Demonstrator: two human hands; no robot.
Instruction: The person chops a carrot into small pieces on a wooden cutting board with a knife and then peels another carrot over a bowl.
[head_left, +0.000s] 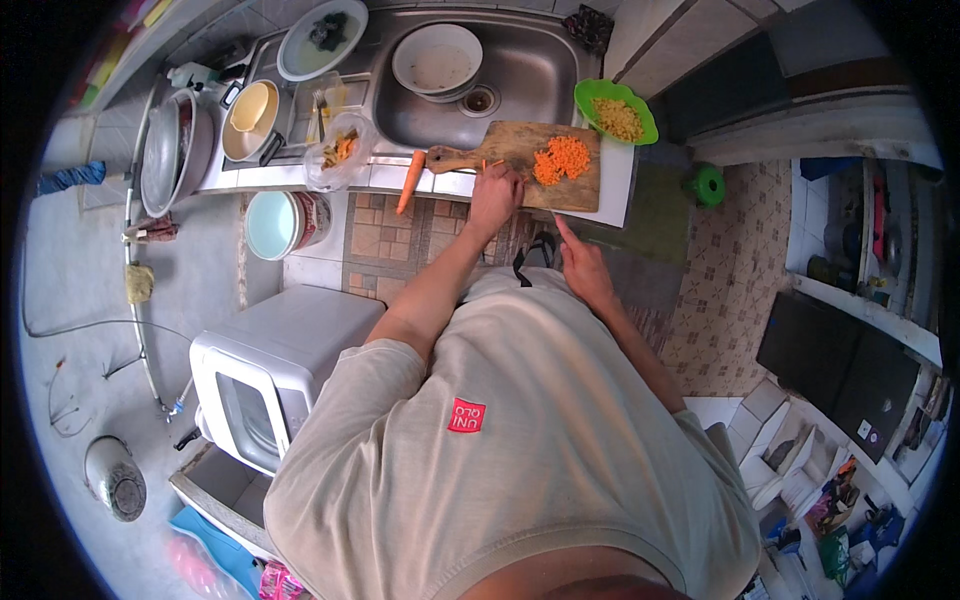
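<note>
A wooden cutting board (514, 140) lies along the sink's front edge. On its right part is a heap of finely diced carrot (561, 159). My left hand (496, 199) is on the board with its fingertips pressing thin carrot strips (491, 163), which they mostly cover. Just right of it, my right hand (583, 264) grips a knife (545, 202), index finger stretched along it; little of the blade shows. A peeled carrot (411, 182) lies left of the board's handle, its tip over the counter edge. Beyond the board's right corner, a green bowl (651, 133) holds small yellowish diced pieces.
Behind the board, the steel sink (536, 67) holds stacked white bowls (437, 60). A plastic bag with peelings (339, 152) sits left of the carrot, near a pot (251, 124). Below the counter stand a bucket (274, 225) and a white appliance (289, 330).
</note>
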